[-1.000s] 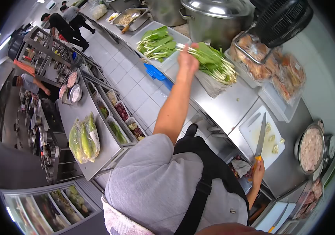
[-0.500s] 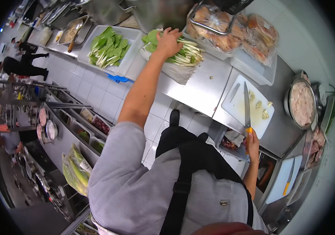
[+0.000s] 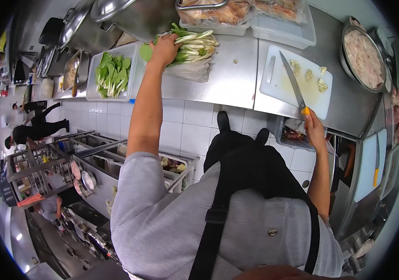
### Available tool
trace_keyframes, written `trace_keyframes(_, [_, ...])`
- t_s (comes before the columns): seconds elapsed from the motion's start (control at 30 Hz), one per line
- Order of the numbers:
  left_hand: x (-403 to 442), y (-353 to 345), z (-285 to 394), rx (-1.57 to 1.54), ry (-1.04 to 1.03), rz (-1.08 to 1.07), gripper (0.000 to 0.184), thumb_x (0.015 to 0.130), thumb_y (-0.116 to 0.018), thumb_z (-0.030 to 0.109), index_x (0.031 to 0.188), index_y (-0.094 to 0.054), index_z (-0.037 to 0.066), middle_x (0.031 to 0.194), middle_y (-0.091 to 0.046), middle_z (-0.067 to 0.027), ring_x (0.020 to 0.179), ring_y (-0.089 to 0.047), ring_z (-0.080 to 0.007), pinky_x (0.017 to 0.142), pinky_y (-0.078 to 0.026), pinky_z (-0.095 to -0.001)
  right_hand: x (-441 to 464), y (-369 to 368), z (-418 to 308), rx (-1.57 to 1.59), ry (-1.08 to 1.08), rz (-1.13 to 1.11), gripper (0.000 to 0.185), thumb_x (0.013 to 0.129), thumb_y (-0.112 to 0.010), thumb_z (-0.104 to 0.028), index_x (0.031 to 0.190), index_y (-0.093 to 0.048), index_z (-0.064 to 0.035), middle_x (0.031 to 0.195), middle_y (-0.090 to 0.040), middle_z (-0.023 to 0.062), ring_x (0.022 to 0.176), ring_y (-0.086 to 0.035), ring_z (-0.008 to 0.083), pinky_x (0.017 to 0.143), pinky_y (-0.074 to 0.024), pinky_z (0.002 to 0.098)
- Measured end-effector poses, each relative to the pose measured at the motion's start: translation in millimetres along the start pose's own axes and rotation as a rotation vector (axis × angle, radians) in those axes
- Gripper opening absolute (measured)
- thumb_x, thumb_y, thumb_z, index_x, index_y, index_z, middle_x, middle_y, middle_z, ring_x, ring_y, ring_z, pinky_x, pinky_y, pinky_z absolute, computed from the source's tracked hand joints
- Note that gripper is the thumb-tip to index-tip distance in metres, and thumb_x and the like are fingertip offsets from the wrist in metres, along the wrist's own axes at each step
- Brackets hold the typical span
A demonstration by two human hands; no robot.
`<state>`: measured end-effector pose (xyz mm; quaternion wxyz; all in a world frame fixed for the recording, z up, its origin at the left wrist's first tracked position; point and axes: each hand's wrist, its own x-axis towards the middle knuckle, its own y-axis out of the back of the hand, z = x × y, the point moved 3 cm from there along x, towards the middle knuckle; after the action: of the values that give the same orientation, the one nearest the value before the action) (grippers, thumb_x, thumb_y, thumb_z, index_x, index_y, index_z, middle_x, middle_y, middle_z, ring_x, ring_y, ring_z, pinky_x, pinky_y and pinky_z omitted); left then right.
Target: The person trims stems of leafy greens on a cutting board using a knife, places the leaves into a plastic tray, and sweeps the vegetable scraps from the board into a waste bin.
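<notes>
Bench: steel bench (image 3: 234, 86) across the top of the frame; white cutting board (image 3: 272, 93) with pale chopped pieces (image 3: 308, 75) at upper right; bowl (image 3: 344, 58) of pale meat near it
Room: kitchen, tiled floor (image 3: 173, 110) mid-frame; people (image 3: 36, 133) at far left
Left hand: hand (image 3: 164, 50) laid on the leafy greens (image 3: 194, 48), upper centre, fingers partly spread; cannot tell whether they grip
Right hand: hand (image 3: 316, 129) wrapped round the yellow handle of the knife (image 3: 292, 83), right of centre; blade above or on the board
Greens: white stalks rightward, green leaves partly hidden; on crumpled plastic (image 3: 191, 71), beside a tub (image 3: 136, 70) of similar leaves
</notes>
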<state>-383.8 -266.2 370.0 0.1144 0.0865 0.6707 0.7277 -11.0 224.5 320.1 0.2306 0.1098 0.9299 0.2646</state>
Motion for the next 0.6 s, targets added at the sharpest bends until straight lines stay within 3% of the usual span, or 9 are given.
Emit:
trace_keyframes(0.17, [-18, 29, 15, -0.036, -0.075, 0.221, 0.024, 0.099, -0.061, 0.023, 0.123, -0.061, 0.016, 0.122, -0.066, -0.0097, 0.123, -0.057, -0.0338, 0.108, -0.029, -0.0725, -1, 4, 0, 0.009, 0.044, -0.001, 0.044, 0.108, -0.050, -0.032, 0.142, -0.059, -0.0059, 0.075, -0.056, 0.0024, 0.067, -0.053, 0.0121, 0.063, -0.0457, 0.0295])
trace_keyframes(0.3, [-45, 62, 87, -0.064, -0.256, 0.336, 0.022, 0.098, -0.062, 0.017, 0.120, -0.061, 0.016, 0.114, -0.066, -0.0103, 0.118, -0.058, -0.0336, 0.105, -0.033, -0.0687, -2, 11, 0, 0.078, 0.001, 0.018, 0.043, 0.107, -0.052, -0.033, 0.140, -0.061, -0.0071, 0.075, -0.058, 0.0019, 0.067, -0.055, 0.0115, 0.062, -0.0468, 0.0298])
trace_keyframes(0.4, [-54, 39, 163, -0.157, -0.411, 0.255, 0.024, 0.097, -0.062, 0.017, 0.121, -0.061, 0.015, 0.116, -0.066, -0.0113, 0.119, -0.058, -0.0339, 0.106, -0.034, -0.0669, -5, 21, 7, 0.058, -0.012, 0.069, 0.043, 0.107, -0.052, -0.033, 0.140, -0.062, -0.0082, 0.075, -0.059, 0.0025, 0.067, -0.056, 0.0119, 0.062, -0.0473, 0.0303])
trace_keyframes(0.5, [-52, -7, 215, -0.103, -0.333, -0.024, 0.029, 0.099, -0.061, 0.024, 0.126, -0.063, 0.014, 0.119, -0.068, -0.0128, 0.117, -0.060, -0.0348, 0.101, -0.038, -0.0649, -4, 32, 11, 0.045, -0.024, 0.096, 0.043, 0.107, -0.051, -0.034, 0.140, -0.062, -0.0092, 0.074, -0.060, 0.0034, 0.067, -0.058, 0.0127, 0.063, -0.0476, 0.0312])
trace_keyframes(0.6, [-57, -55, 225, 0.056, -0.301, 0.479, 0.032, 0.099, -0.060, 0.023, 0.129, -0.063, 0.012, 0.120, -0.068, -0.0146, 0.116, -0.061, -0.0367, 0.100, -0.040, -0.0629, -2, 34, 15, 0.040, -0.022, 0.095, 0.043, 0.107, -0.051, -0.035, 0.140, -0.062, -0.0093, 0.073, -0.060, 0.0040, 0.066, -0.058, 0.0134, 0.063, -0.0478, 0.0319])
